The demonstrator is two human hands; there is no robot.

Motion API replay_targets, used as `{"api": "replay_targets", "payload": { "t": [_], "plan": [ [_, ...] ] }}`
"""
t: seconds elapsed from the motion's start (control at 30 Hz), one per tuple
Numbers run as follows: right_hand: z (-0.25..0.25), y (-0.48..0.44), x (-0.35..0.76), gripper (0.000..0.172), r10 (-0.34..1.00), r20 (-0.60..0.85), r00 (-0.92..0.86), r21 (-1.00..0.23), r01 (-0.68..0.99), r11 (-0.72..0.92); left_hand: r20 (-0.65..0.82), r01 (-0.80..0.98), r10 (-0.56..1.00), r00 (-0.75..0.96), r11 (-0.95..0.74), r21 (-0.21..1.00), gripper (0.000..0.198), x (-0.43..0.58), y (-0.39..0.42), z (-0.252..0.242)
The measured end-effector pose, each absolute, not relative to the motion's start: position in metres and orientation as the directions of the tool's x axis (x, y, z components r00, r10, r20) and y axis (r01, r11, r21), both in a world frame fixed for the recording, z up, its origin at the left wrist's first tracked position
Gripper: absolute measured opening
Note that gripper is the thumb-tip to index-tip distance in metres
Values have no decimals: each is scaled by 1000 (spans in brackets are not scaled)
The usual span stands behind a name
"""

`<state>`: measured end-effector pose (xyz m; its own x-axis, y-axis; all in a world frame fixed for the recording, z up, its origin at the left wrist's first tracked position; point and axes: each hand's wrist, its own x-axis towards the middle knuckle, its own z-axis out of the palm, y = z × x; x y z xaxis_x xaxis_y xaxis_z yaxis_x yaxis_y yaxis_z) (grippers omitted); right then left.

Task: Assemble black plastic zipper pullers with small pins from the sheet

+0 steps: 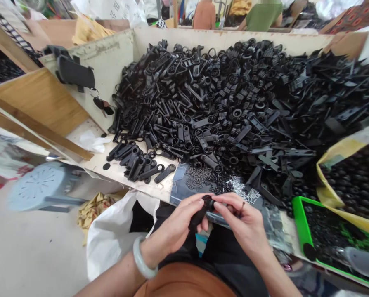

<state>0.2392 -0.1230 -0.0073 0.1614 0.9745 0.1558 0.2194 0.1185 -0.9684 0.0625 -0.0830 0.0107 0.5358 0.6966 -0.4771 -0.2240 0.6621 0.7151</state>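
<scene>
My left hand is closed round a black plastic lever part, held over my lap at the table's front edge. My right hand pinches its ringed top end with thumb and fingertips; a ring is on one finger. A pale bangle sits on my left wrist. Just beyond the hands lies a heap of small screws on a plastic sheet. A huge pile of black plastic parts fills the table behind it.
A small group of assembled black levers lies at the front left. A green tray and a yellow bag of small black pieces stand at right. A white sack hangs below the table. A grey stool stands at left. People sit beyond the far wall.
</scene>
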Motion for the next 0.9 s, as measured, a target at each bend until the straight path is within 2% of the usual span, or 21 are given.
{"api": "replay_targets", "payload": {
  "t": [0.13, 0.33, 0.57, 0.73, 0.9],
  "plan": [
    [-14, -127, 243, 11, 974, 153, 164, -962, 248, 110, -459, -157, 693, 556, 630, 760, 39, 62, -86, 14],
    [-9, -127, 244, 16, 957, 273, 100, -923, 306, 231, -406, -129, 705, 581, 573, 810, 37, 61, -89, 11],
    [0, -128, 252, 25, 889, 437, -138, -703, 564, 433, -388, -67, 698, 602, 528, 847, 34, 55, -93, 5],
    [7, -126, 255, 26, 847, 452, -280, -575, 634, 517, -427, 19, 670, 607, 525, 851, 26, 55, -94, 12],
    [3, -130, 253, 25, 818, 499, -286, -513, 664, 544, -421, 155, 679, 601, 417, 895, 32, 59, -96, 12]
  ]
}}
